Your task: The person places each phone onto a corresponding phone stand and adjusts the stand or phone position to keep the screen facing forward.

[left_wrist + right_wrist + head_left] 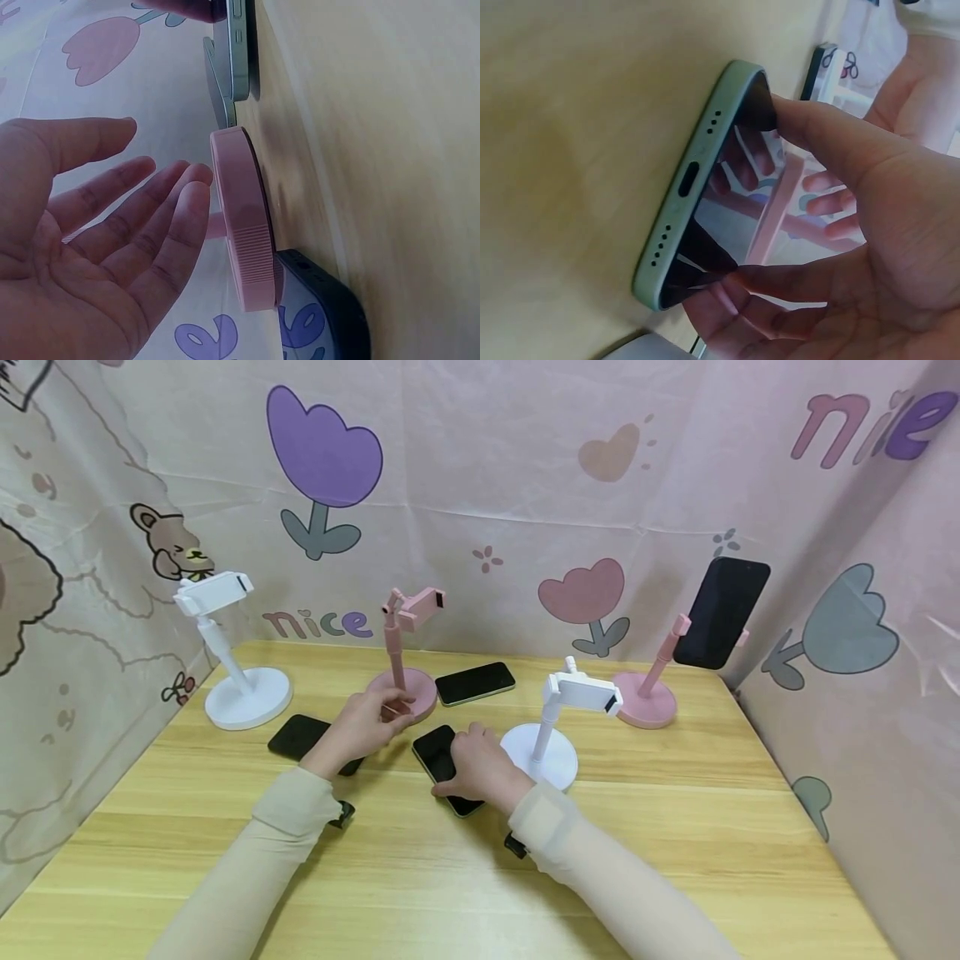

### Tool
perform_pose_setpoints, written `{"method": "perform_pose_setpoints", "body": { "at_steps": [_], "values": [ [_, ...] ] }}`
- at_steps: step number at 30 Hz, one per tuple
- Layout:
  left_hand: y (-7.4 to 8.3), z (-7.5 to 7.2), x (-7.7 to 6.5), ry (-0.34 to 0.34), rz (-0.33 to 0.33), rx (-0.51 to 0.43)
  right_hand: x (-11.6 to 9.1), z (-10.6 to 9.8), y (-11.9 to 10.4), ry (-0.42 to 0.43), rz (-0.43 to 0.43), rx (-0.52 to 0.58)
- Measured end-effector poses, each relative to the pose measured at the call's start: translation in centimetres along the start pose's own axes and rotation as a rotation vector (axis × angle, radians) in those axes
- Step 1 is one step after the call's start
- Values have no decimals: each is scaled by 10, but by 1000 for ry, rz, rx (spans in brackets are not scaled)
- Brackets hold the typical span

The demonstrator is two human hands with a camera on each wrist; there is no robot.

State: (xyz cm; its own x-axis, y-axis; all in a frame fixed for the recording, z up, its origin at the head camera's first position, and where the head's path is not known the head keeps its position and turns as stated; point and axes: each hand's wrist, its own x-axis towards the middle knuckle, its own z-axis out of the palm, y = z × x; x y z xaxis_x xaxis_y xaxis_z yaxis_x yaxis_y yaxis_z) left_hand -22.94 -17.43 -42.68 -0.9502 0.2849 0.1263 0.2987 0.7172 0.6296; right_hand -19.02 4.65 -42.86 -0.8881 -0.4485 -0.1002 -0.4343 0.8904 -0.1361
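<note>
A phone [435, 750] with a dark screen and pale green edge lies flat on the table. Across it reaches my right hand [482, 766], gripping it with the thumb [817, 131] at one long side and fingertips at the other. My left hand [363, 727] is at the front of a pink phone stand's round base [424, 692]; in the left wrist view its loosely bent fingers hold nothing, and the fingertips [199, 174] are close to the base. I cannot tell whether they touch it. The pink stand's clamp [420, 608] holds no phone.
Another phone [476, 683] lies behind, and a black phone [298, 737] lies partly under my left wrist. White stands rise at left [247, 697] and right of centre [558, 760]. A second pink stand [647, 700] holds an upright phone [722, 612]. A patterned curtain [465, 468] backs the table.
</note>
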Motion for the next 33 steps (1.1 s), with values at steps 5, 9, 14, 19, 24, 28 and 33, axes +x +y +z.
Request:
{"method": "perform_pose_setpoints", "body": {
  "at_steps": [5,9,14,19,24,28,33],
  "values": [
    [0,-1,-1,-2,3,-1,-4,0,-4,-4,-5,-34],
    [0,-2,-1,0,11,9,-4,2,-5,10,19,-25],
    [0,-2,-1,0,9,-3,-2,4,-6,50,26,-26],
    [0,-3,-1,-2,6,-19,1,6,-5,56,39,1],
    [0,-3,0,2,18,-14,3,7,-5,60,34,-4],
    [1,-3,0,1,13,-17,3,8,-5,53,38,-3],
    [1,-5,-2,-3,6,-16,1,7,-6,66,33,21]
  ]
}}
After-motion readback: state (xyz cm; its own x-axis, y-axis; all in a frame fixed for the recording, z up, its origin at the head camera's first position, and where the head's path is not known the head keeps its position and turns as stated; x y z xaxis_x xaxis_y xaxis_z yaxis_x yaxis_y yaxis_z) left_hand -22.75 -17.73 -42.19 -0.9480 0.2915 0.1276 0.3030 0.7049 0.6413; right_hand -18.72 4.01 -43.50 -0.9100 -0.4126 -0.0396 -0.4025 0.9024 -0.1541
